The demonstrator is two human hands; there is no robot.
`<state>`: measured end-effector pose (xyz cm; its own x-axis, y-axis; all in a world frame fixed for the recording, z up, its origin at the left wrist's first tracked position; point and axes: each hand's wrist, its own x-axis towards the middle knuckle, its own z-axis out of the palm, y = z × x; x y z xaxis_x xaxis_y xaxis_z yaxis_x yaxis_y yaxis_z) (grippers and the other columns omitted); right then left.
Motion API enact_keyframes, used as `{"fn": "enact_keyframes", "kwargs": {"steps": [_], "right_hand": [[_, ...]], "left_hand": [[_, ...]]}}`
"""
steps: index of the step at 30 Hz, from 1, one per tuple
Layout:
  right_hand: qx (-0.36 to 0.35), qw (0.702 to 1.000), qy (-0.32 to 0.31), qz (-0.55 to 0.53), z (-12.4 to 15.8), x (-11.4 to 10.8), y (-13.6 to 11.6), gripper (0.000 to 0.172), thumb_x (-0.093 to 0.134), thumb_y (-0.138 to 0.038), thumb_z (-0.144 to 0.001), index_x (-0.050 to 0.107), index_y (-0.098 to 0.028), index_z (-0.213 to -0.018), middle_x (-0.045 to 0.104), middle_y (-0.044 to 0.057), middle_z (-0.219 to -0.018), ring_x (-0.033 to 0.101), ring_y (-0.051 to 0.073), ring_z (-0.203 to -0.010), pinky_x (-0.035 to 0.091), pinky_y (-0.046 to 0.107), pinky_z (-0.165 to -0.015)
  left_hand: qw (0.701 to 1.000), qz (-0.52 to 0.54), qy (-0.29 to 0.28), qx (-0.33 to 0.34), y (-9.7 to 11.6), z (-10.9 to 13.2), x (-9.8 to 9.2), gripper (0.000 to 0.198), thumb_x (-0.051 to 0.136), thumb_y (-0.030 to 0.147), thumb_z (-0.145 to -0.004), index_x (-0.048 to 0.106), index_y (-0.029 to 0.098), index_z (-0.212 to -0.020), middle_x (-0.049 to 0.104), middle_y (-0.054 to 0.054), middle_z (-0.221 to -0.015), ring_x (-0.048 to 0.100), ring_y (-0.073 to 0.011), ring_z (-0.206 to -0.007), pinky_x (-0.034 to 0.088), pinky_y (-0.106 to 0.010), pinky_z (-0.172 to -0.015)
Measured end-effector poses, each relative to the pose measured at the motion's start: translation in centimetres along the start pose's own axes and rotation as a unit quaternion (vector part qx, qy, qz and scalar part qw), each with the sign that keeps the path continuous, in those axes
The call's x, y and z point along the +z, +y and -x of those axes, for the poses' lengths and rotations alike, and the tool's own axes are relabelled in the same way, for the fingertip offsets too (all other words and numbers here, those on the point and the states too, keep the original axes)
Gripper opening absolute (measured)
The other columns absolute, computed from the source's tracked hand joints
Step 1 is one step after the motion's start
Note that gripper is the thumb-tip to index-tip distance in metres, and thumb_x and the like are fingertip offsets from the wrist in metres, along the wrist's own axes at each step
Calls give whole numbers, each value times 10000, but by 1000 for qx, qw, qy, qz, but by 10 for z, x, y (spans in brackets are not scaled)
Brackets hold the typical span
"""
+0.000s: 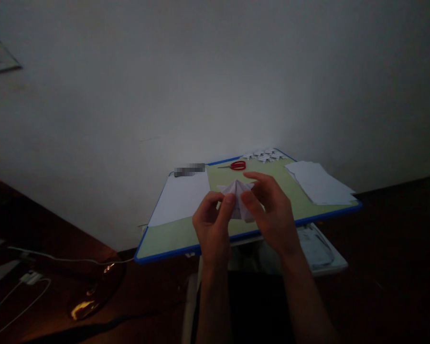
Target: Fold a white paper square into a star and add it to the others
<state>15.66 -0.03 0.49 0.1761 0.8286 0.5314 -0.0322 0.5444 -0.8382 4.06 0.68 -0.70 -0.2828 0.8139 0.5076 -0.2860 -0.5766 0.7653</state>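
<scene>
I hold a folded white paper piece (236, 196) above a green, blue-edged board (172, 236). My left hand (211, 224) pinches its left side between thumb and fingers. The right side is pinched by my right hand (272, 210), thumb in front and fingers curled over the top. Most of the paper's lower part is hidden behind my fingers.
On the board lie red-handled scissors (236, 166), a heap of small folded white paper shapes (265, 154), a white sheet (181, 198) at left and a stack of white paper (318, 184) at right. A white wall rises behind. White cables (39, 260) trail over the dark floor at left.
</scene>
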Motion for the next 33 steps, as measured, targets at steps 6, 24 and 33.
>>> {"fn": "enact_keyframes", "kwargs": {"steps": [6, 24, 33], "right_hand": [[-5, 996, 21, -83, -1, -1, -2, 96, 806, -362, -894, 773, -274, -916, 769, 11, -875, 717, 182, -803, 598, 304, -715], [-129, 989, -64, 33, -1, -14, 8, 102, 714, -162, -951, 730, -251, -903, 703, -34, -822, 624, 146, -786, 491, 311, -749], [-154, 986, -66, 17, -3, -18, 6, 95, 750, -166, -941, 731, -251, -905, 705, -23, -866, 650, 159, -834, 503, 330, -775]], "left_hand": [[999, -7, -42, -31, 5, 0, -3, 180, 880, 334, -832, 766, 216, -908, 696, -12, -875, 652, -146, -834, 544, -232, -741], [994, -9, -74, -76, 9, 3, -13, 164, 917, 302, -792, 806, 193, -843, 669, 22, -625, 564, -77, -527, 459, -177, -504], [993, -43, -96, -50, 14, 3, -12, 104, 892, 255, -809, 805, 208, -842, 770, -25, -795, 685, -137, -697, 556, -240, -654]]}}
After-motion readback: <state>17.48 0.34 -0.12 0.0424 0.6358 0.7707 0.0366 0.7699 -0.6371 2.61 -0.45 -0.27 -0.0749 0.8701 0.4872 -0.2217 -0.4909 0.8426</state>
